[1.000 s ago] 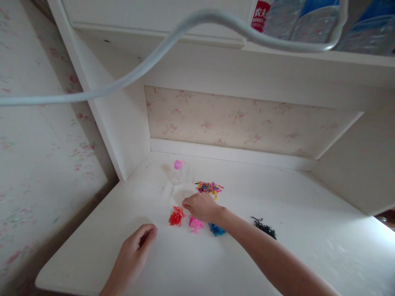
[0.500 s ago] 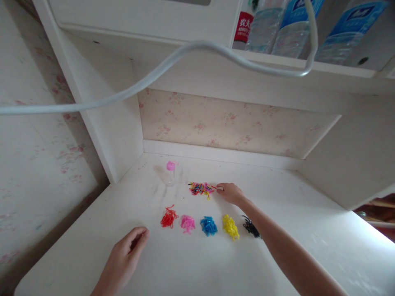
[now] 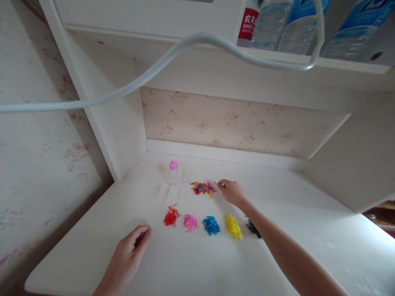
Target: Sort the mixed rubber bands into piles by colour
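Observation:
A mixed heap of small coloured bands (image 3: pixel 203 188) lies on the white desk (image 3: pixel 191 263). My right hand (image 3: pixel 231 192) reaches to the heap's right edge, fingers pinched together at it; whether anything is in the pinch is too small to make out. In front lie sorted piles in a row: red (image 3: pixel 171 216), pink (image 3: pixel 189 222), blue (image 3: pixel 211 225), yellow (image 3: pixel 233 226) and black (image 3: pixel 253 229), the black one partly hidden by my forearm. My left hand (image 3: pixel 129 251) rests on the desk near the front left, fingers loosely curled, holding nothing.
A small clear bottle with a pink cap (image 3: pixel 173 172) stands behind the heap. A grey cable (image 3: pixel 148 74) hangs across the view. Water bottles (image 3: pixel 277 20) stand on the shelf above. The desk's left edge drops off beside the floral wall (image 3: pixel 37 144).
My right hand went from the red and pink piles to the right edge of the mixed heap. The yellow pile is now uncovered. My left hand stayed put.

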Tool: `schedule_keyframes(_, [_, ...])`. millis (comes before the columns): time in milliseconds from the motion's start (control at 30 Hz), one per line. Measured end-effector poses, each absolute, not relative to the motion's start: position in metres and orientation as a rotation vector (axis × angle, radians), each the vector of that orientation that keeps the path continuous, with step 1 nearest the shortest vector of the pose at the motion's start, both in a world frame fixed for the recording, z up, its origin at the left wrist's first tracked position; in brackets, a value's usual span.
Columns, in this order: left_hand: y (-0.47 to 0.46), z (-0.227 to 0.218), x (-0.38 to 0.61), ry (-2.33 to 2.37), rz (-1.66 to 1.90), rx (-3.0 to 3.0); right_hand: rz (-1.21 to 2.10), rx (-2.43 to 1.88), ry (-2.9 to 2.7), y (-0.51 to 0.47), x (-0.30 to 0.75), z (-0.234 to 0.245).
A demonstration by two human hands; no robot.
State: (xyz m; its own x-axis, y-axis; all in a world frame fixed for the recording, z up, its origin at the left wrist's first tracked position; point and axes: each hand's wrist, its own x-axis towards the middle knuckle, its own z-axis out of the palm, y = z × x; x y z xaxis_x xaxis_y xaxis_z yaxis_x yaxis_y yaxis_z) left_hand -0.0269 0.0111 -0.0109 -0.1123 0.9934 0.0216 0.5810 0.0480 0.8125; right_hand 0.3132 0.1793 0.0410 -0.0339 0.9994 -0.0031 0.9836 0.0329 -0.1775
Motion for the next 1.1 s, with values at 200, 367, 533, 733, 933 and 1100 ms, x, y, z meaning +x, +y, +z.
schedule_keyframes(200, [0.01,-0.008,-0.025,1.735,0.937,1.596,0.262,-1.825,-2.318,0.14,0.259,0.061])
schedule_keyframes(367, [0.009,-0.001,-0.023,1.708,0.934,1.576,0.296,-1.691,-2.464,0.108,0.213,0.059])
schedule_keyframes(533, [0.009,-0.001,-0.024,1.692,0.94,1.552,0.236,-1.761,-2.549,0.094,0.186,0.05])
schedule_keyframes(733, [0.009,-0.005,-0.027,1.677,0.908,1.569,0.192,-1.77,-2.652,0.096,0.169,0.048])
schedule_keyframes(933, [0.01,-0.003,-0.025,1.684,0.908,1.565,0.166,-1.751,-2.681,0.104,0.164,0.049])
schedule_keyframes(1100, [0.01,-0.003,-0.025,1.688,0.9,1.563,0.198,-1.703,-2.69,0.104,0.167,0.051])
